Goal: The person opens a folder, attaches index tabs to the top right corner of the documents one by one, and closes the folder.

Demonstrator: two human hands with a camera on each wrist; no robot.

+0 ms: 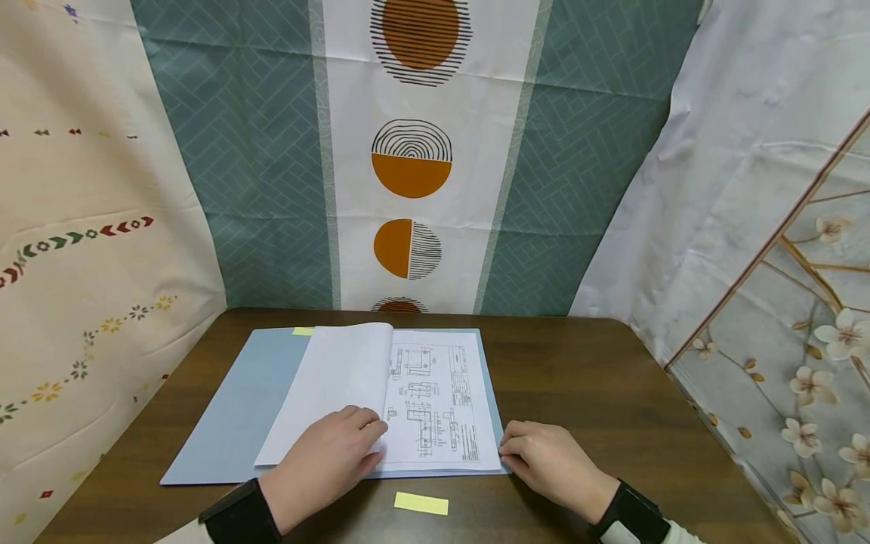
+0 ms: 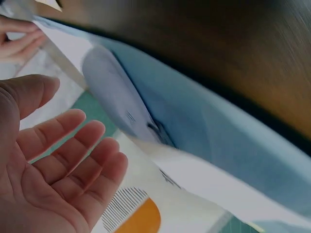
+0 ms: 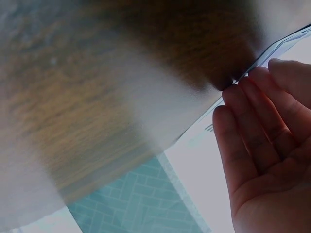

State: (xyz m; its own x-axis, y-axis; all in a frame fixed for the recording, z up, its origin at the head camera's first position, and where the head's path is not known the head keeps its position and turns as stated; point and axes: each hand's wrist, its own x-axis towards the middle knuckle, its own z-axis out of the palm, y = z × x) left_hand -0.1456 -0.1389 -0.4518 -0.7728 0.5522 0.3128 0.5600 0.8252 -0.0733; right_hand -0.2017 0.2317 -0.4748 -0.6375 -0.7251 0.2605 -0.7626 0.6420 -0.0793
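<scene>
Left hand point(image 1: 325, 459) rests flat, grip released, on the turned page point(image 1: 340, 385); right hand point(image 1: 552, 462), grip released, touches the folder point(image 1: 231, 412) corner.

The table point(image 1: 612, 393) is showing dark wood grain with a smooth, faintly satin finish. The open folder point(image 1: 231, 408) is looking like matt blue card or thin plastic, while white matt paper sheets point(image 1: 435, 400) are lying inside, printed with fine black line drawings. At six o'clock, a yellow paper sticky note point(image 1: 421, 503) is lying flat. Behind, patterned cloth hangings point(image 1: 421, 151) are draping softly, creased.
</scene>
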